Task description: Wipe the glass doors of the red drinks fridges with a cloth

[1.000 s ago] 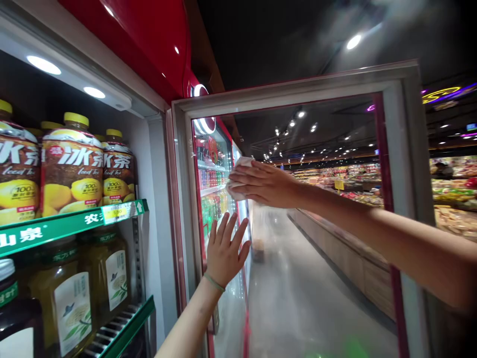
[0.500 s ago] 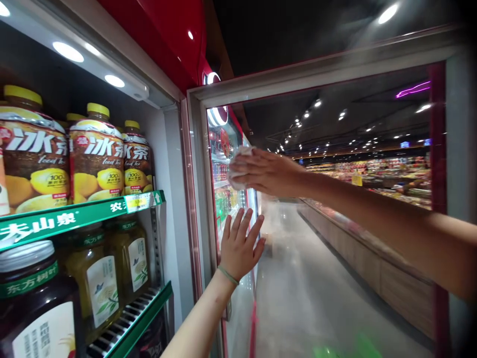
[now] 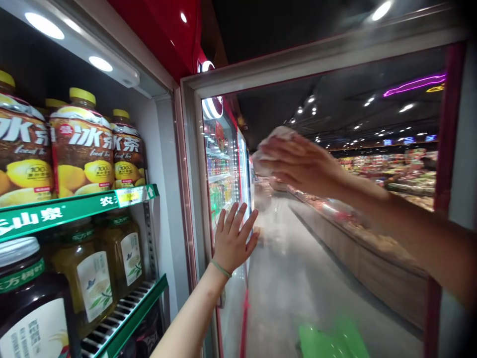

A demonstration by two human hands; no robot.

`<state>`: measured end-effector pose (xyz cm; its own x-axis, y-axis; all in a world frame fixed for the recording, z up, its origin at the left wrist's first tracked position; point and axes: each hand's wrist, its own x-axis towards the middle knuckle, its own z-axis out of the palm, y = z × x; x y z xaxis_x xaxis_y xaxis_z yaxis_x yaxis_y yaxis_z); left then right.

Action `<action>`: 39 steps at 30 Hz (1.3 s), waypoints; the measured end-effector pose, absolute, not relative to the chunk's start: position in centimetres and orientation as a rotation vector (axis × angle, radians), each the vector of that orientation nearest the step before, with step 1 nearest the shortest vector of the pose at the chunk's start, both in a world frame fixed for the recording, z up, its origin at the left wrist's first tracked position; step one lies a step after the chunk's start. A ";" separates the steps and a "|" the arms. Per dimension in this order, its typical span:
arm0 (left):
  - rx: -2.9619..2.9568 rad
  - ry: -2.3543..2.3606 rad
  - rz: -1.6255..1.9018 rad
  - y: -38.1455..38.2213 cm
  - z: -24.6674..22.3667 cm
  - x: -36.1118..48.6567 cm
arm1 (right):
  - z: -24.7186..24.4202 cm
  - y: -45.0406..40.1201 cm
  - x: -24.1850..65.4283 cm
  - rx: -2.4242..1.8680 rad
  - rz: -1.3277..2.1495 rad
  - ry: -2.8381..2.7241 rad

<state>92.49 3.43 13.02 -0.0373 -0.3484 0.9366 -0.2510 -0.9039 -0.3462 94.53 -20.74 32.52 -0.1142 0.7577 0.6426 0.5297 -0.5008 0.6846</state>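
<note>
"White cloth: where is it held?"

"Against the glass door, as far as can be judged, in the upper part of its pane. It is covered by the right hand, which is blurred, so firm contact cannot be confirmed."

"Why is it held that way?"

"The palm seems to be flattened so that the cloth is backed by the fingers and spread against the pane. The fingers are stretched out close together; whether an edge is pinched cannot be told."

"And the left hand?"

"It is held up at the glass door, lower and nearer the hinge side, with the fingers spread. Nothing is seen gripped by it. The door is probably being steadied by that open palm."

"What is placed left of the glass door?"

"Iced tea bottles are stood with their labels turned outward, presumably so that they can be read. Below them, olive-coloured bottles and a dark bottle are set behind a green lower rail, by which they are likely held back."

"How many can be counted?"

"One cloth and two hands. Left of the glass door, three iced tea bottles are seen in front, with at least one more behind. Two olive-coloured bottles and one dark bottle are shown below. One green wristband is worn, on the left wrist."
</note>
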 end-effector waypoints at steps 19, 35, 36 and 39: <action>-2.116 0.819 -2.247 3.6 13.0 91.7 | 26.4 -25.6 94.5 2.093 2.092 0.886; -2.125 0.675 -2.439 8.3 12.3 88.5 | 24.1 -10.3 95.1 1.942 1.747 1.487; -2.128 0.688 -2.430 8.0 12.3 88.6 | 24.1 -12.2 95.1 1.964 1.771 1.430; -2.146 0.749 -2.382 6.8 12.4 89.1 | 24.0 -18.9 95.4 2.024 1.888 1.179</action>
<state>89.12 6.77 12.38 -0.1440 -0.1859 0.9720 -0.4034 -0.8858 -0.2292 95.40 -18.87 24.01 -0.0899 0.6080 0.7889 0.4417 -0.6856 0.5787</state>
